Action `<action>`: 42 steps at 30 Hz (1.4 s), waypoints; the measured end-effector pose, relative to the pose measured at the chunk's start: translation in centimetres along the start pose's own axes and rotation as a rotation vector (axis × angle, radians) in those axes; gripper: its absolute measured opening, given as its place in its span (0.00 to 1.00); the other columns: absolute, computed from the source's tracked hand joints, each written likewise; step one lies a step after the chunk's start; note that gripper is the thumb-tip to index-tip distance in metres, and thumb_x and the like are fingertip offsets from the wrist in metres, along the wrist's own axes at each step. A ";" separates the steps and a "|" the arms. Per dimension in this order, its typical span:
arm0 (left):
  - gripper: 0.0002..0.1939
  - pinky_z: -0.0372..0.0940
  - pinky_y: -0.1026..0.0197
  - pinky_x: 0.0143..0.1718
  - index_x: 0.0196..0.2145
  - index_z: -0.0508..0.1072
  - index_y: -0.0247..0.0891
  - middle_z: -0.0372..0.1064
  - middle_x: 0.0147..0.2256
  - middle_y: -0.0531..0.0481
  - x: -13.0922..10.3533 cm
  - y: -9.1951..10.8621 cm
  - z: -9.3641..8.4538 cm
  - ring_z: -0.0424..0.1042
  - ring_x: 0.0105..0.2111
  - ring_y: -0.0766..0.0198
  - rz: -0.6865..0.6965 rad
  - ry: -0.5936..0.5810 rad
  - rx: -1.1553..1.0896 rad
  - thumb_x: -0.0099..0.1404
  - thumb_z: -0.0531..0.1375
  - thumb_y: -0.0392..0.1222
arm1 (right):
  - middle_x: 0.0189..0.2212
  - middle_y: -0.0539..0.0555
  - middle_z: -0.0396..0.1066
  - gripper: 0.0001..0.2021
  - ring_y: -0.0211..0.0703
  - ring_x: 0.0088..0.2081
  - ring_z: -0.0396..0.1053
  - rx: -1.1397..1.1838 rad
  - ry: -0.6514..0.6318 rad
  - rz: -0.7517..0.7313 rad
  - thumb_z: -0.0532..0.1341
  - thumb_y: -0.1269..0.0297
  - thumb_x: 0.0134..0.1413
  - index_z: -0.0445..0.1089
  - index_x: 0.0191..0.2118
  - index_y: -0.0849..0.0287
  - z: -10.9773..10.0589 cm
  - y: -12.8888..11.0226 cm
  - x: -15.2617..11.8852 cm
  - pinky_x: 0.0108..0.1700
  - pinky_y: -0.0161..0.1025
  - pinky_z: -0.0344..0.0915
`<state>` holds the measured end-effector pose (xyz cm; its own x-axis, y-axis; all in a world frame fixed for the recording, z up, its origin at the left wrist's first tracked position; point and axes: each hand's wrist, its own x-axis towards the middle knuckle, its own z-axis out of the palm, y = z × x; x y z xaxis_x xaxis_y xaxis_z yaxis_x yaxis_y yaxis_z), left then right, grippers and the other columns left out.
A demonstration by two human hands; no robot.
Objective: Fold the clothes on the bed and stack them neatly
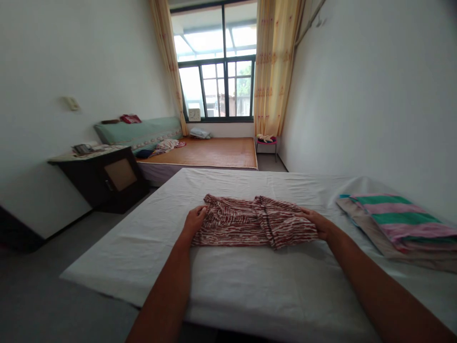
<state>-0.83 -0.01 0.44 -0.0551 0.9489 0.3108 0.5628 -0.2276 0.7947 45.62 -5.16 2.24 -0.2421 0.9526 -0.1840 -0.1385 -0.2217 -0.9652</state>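
A garment (235,224) with brown-red and white streaks lies partly folded on a white sheet (246,281). A dark seam runs across its folded right part, and the exact kind of garment cannot be made out. My left hand (195,220) is closed on its left edge, thumb uppermost. At the other end, my right hand (316,223) pinches the right edge, which rises slightly off the sheet. Some of the right fingers are hidden under the cloth.
Folded striped cloth (403,214) in green and pink lies on the sheet at right, against the wall. Beyond stand a bed with a brown mat (221,150), a dark cabinet (117,176) at left, and a small stool (267,141). A clock (194,114) sits by the window.
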 end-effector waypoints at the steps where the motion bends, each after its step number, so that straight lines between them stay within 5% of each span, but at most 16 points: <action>1: 0.22 0.67 0.55 0.46 0.42 0.77 0.34 0.77 0.42 0.42 0.1 -0.1 0.1 0.75 0.42 0.55 -0.011 0.002 -0.037 0.60 0.54 0.51 | 0.42 0.56 0.77 0.21 0.50 0.41 0.76 -0.018 0.027 0.002 0.65 0.63 0.47 0.69 0.50 0.55 -1.3 -0.2 -0.7 0.47 0.48 0.72; 5: 0.23 0.69 0.55 0.41 0.43 0.77 0.32 0.77 0.41 0.40 0.4 -0.1 0.7 0.76 0.37 0.55 -0.035 -0.023 -0.090 0.58 0.55 0.52 | 0.44 0.60 0.76 0.22 0.55 0.43 0.75 -0.153 0.110 -0.022 0.64 0.58 0.47 0.69 0.51 0.55 -4.6 -1.2 -2.7 0.46 0.50 0.72; 8: 0.21 0.69 0.55 0.42 0.43 0.77 0.34 0.77 0.41 0.41 0.5 0.2 1.1 0.76 0.38 0.56 -0.013 -0.026 -0.097 0.58 0.56 0.50 | 0.46 0.60 0.75 0.26 0.55 0.43 0.75 -0.206 0.081 -0.045 0.65 0.57 0.46 0.68 0.53 0.55 -3.0 -2.5 -2.0 0.45 0.49 0.72; 10: 0.20 0.69 0.55 0.43 0.42 0.77 0.35 0.77 0.40 0.42 0.4 0.4 1.2 0.76 0.38 0.56 0.001 -0.026 -0.090 0.59 0.56 0.48 | 0.47 0.59 0.75 0.31 0.53 0.43 0.75 -0.212 0.042 -0.058 0.67 0.59 0.44 0.65 0.57 0.55 0.4 -3.5 -0.4 0.45 0.47 0.72; 16: 0.19 0.70 0.55 0.43 0.42 0.77 0.34 0.77 0.42 0.41 0.0 0.2 0.6 0.76 0.39 0.56 -0.031 -0.004 -0.101 0.59 0.56 0.47 | 0.55 0.60 0.67 0.44 0.47 0.43 0.74 -0.119 -0.155 -0.031 0.70 0.61 0.43 0.50 0.66 0.53 14.7 -5.3 4.7 0.44 0.43 0.73; 19: 0.19 0.70 0.56 0.39 0.42 0.77 0.33 0.77 0.40 0.40 -0.1 0.4 0.2 0.77 0.37 0.56 -0.044 0.039 -0.123 0.60 0.55 0.48 | 0.58 0.64 0.61 0.41 0.44 0.39 0.75 -0.157 -0.238 -0.024 0.65 0.53 0.51 0.47 0.67 0.54 17.5 -5.4 5.9 0.40 0.44 0.74; 24: 0.20 0.70 0.59 0.39 0.44 0.76 0.35 0.77 0.41 0.43 -0.7 2.8 0.5 0.76 0.38 0.59 0.085 0.028 -0.221 0.64 0.55 0.52 | 0.52 0.60 0.68 0.22 0.44 0.42 0.73 -0.466 0.076 -0.288 0.53 0.54 0.61 0.62 0.58 0.56 15.4 -4.1 7.2 0.43 0.45 0.72; 26: 0.20 0.70 0.60 0.41 0.45 0.76 0.37 0.77 0.41 0.45 -1.2 3.9 1.3 0.75 0.40 0.59 0.153 -0.072 -0.208 0.66 0.53 0.52 | 0.50 0.58 0.71 0.19 0.47 0.48 0.70 -0.710 0.057 -0.460 0.51 0.55 0.63 0.67 0.55 0.55 14.9 -2.4 7.4 0.52 0.50 0.67; 29: 0.21 0.66 0.57 0.50 0.49 0.74 0.40 0.74 0.48 0.45 -2.2 4.5 2.9 0.71 0.49 0.58 0.304 -0.276 -0.045 0.68 0.52 0.52 | 0.57 0.55 0.67 0.20 0.49 0.60 0.60 -1.072 -0.133 -0.640 0.52 0.53 0.62 0.67 0.56 0.51 15.1 0.9 8.0 0.63 0.53 0.51; 31: 0.26 0.57 0.52 0.59 0.57 0.69 0.42 0.66 0.57 0.44 -2.8 4.3 3.7 0.63 0.58 0.54 0.399 -0.409 0.126 0.65 0.54 0.56 | 0.62 0.53 0.61 0.23 0.49 0.64 0.53 -1.222 -0.163 -0.589 0.52 0.51 0.62 0.64 0.60 0.49 14.9 2.7 8.9 0.65 0.53 0.44; 34: 0.38 0.45 0.45 0.65 0.65 0.56 0.47 0.51 0.65 0.46 -3.6 3.7 4.3 0.50 0.65 0.50 0.435 -0.533 0.337 0.61 0.57 0.63 | 0.66 0.54 0.54 0.25 0.49 0.66 0.47 -1.303 0.054 -0.381 0.50 0.52 0.63 0.59 0.63 0.52 13.5 3.8 10.5 0.66 0.51 0.41; 38: 0.37 0.42 0.43 0.64 0.66 0.52 0.51 0.48 0.67 0.47 -3.8 3.5 4.4 0.47 0.66 0.49 0.393 -0.535 0.430 0.63 0.53 0.65 | 0.64 0.65 0.55 0.30 0.56 0.66 0.48 -1.243 0.344 -0.205 0.52 0.51 0.61 0.56 0.64 0.63 11.5 4.1 11.0 0.65 0.53 0.43; 42: 0.34 0.43 0.42 0.64 0.65 0.54 0.50 0.50 0.66 0.47 -3.6 3.8 4.7 0.49 0.65 0.48 0.374 -0.496 0.460 0.65 0.51 0.63 | 0.63 0.64 0.56 0.37 0.58 0.64 0.52 -0.949 0.394 -0.258 0.61 0.51 0.51 0.52 0.65 0.59 11.9 5.3 8.2 0.64 0.54 0.48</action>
<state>5.36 -3.29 -0.13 0.5214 0.8383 0.1597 0.7633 -0.5418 0.3519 31.47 -0.96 -2.19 0.0398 0.9856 0.1644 0.7070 0.0884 -0.7016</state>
